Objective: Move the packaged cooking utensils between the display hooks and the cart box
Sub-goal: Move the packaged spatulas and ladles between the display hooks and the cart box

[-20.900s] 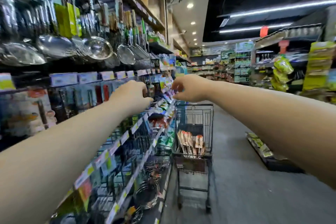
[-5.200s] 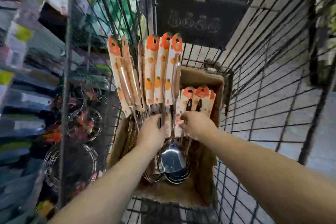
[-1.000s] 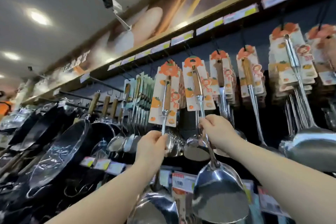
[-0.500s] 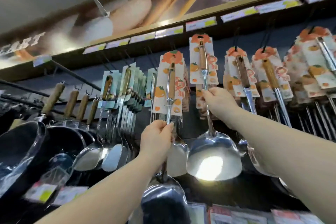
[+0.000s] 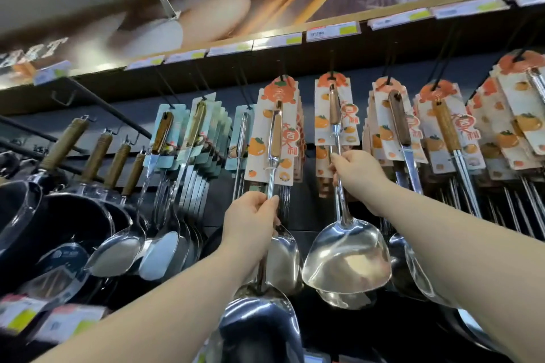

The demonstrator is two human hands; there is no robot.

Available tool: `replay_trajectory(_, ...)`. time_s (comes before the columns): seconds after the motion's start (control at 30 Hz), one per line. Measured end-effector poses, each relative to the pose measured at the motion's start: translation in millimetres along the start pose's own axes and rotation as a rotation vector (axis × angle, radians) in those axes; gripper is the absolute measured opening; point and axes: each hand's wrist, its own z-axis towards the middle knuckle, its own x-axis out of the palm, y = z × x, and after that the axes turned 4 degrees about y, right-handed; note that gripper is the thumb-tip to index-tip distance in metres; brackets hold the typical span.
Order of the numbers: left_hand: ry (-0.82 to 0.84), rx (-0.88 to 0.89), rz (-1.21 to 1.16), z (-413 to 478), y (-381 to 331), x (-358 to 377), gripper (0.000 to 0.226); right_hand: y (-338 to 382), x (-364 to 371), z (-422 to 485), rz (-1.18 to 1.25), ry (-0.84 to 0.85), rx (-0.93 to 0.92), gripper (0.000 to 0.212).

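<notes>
Two packaged steel utensils with orange-fruit cards are raised to the display hooks. My left hand (image 5: 253,216) grips the shaft of a packaged utensil (image 5: 275,138); its card top lies at a hook among same-design cards, and a shiny bowl (image 5: 259,324) hangs below my wrist. My right hand (image 5: 358,172) grips the shaft of a packaged wok spatula (image 5: 346,256). The spatula's card (image 5: 334,109) has its top at a black display hook (image 5: 331,68). The cart and its box are out of view.
More orange-carded utensils (image 5: 442,127) hang on hooks to the right. Blue-carded spoons (image 5: 188,138) hang to the left, then wooden-handled black pans (image 5: 73,215). Price labels (image 5: 333,31) line the shelf edge above. Tags (image 5: 67,321) run along the lower rail.
From the cart box I have come up to the hook wall. In the last second both hands lifted their utensils higher, bringing the card tops up to the hooks.
</notes>
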Motion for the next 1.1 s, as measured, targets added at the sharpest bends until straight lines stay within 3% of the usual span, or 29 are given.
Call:
replay_trajectory(0.17, 0.003, -0.030, -0.104, 7, -1, 5, 0.024, -17, 12, 12, 0.036, 0.079, 0.083, 0.036)
replay_trajectory(0.53, -0.018, 0.055, -0.095, 23, -11, 12, 0.022, -65, 36, 35, -0.201, 0.123, 0.244, 0.038)
replay_trajectory(0.67, -0.007, 0.073, -0.098, 26, -11, 16, 0.022, -71, 33, 34, -0.114, 0.153, 0.372, 0.040)
replay_trajectory(0.73, -0.005, 0.085, -0.084, 27, -12, 18, 0.022, -66, 26, 31, -0.251, 0.120, 0.354, 0.043)
replay_trajectory(0.8, 0.007, 0.095, -0.095, 29, -13, 23, 0.021, -58, 19, 27, -0.319, 0.016, 0.222, 0.039)
replay_trajectory(0.9, 0.039, 0.107, -0.151, 31, -18, 34, 0.021, -37, 8, 24, 0.012, -0.024, 0.059, 0.036)
replay_trajectory(1.0, 0.087, 0.115, -0.186, 32, -25, 50, 0.024, -10, -3, 15, 0.399, 0.147, 0.124, 0.038)
replay_trajectory(1.1, 0.108, 0.146, -0.214, 30, -31, 68, 0.026, 3, -12, 8, 0.467, 0.248, 0.120, 0.038)
